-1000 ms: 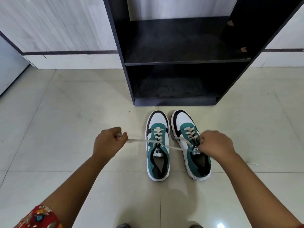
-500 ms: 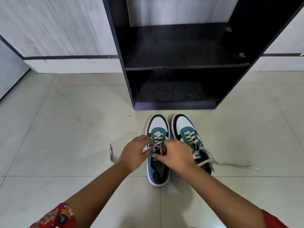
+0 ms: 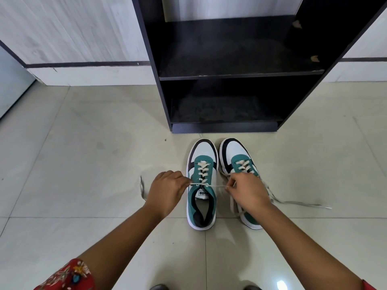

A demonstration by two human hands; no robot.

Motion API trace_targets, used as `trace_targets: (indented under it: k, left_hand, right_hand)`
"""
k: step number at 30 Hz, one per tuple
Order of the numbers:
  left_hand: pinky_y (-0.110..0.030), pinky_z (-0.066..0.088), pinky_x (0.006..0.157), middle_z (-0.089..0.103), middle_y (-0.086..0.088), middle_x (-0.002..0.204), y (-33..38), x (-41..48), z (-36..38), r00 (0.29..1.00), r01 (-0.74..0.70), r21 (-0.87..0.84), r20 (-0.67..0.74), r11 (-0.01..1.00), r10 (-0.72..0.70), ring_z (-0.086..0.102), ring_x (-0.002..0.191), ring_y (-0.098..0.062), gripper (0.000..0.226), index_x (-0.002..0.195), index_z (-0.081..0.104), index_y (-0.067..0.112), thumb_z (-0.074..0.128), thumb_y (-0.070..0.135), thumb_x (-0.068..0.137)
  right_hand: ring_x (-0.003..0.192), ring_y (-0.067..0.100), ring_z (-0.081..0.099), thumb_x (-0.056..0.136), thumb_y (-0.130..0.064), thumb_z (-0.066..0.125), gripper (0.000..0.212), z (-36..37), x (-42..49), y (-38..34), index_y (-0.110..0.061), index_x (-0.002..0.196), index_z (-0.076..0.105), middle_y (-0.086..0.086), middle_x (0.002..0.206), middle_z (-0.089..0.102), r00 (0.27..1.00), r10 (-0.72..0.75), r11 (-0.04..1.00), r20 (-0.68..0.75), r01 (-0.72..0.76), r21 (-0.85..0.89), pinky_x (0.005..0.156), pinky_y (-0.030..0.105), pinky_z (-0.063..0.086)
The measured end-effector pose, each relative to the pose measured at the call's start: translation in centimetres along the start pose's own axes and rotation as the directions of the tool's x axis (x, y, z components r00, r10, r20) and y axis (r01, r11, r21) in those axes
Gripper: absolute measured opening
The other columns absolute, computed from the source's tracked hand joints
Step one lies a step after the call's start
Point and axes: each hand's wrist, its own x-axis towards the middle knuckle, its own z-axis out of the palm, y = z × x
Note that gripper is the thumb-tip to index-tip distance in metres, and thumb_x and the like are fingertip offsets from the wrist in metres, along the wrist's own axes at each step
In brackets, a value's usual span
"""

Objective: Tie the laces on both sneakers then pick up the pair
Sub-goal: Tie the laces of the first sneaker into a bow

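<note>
both hands, left hand [image 3: 167,192] and right hand [image 3: 248,192], are pinching and pulling taut the lace [image 3: 216,186] on the left sneaker [image 3: 202,185] sitting on the floor [image 3: 83,164], so looks like no bow yet, right sneaker [image 3: 238,158] untied, pickup to go.

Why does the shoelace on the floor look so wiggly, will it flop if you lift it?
Probably yes. The loose lace trails limp and wavy across the floor tile, so it likely droops when lifted. It looks thin and flat, probably very light.
</note>
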Motion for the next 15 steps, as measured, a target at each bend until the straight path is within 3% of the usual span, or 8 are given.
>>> trace_targets:
  k: [11,13,15]
  left_hand:
    - [-0.023,0.041,0.06,0.069,0.001,0.077,-0.2,-0.1,0.5,0.998,0.048,-0.079,0.034,0.996,-0.046,0.062,0.067,-0.021,0.032,0.088,0.072,0.022,0.043,0.035,0.09]
    - [-0.028,0.044,0.064,0.065,0.0,0.081,-0.7,-0.1,0.6,0.99,0.124,-0.147,0.087,0.981,-0.112,0.059,0.073,-0.02,0.027,0.087,0.068,0.018,0.046,0.034,0.09]
    - [-0.033,0.044,0.072,0.058,-0.005,0.08,-1.1,-0.2,0.3,0.966,0.241,-0.31,0.171,0.92,-0.195,0.055,0.076,-0.02,0.029,0.08,0.059,0.014,0.041,0.035,0.089]
  right_hand:
    - [0.089,0.023,0.064,0.086,-0.026,0.058,0.01,-0.1,0.0,0.4,-0.021,0.085,0.066,0.002,0.095,0.071,0.998,0.041,0.998,0.056,-0.038,-0.051,0.066,0.026,0.04]
    - [0.087,0.022,0.064,0.086,-0.026,0.057,0.011,-0.3,0.0,0.3,-0.02,0.085,0.065,0.002,0.094,0.071,0.997,0.016,0.999,0.073,-0.013,-0.05,0.066,0.027,0.042]
    - [0.08,0.018,0.063,0.088,-0.027,0.056,0.013,-0.7,0.1,0.4,-0.018,0.086,0.063,0.002,0.091,0.071,0.989,-0.018,0.998,0.147,0.009,0.064,0.066,0.029,0.046]
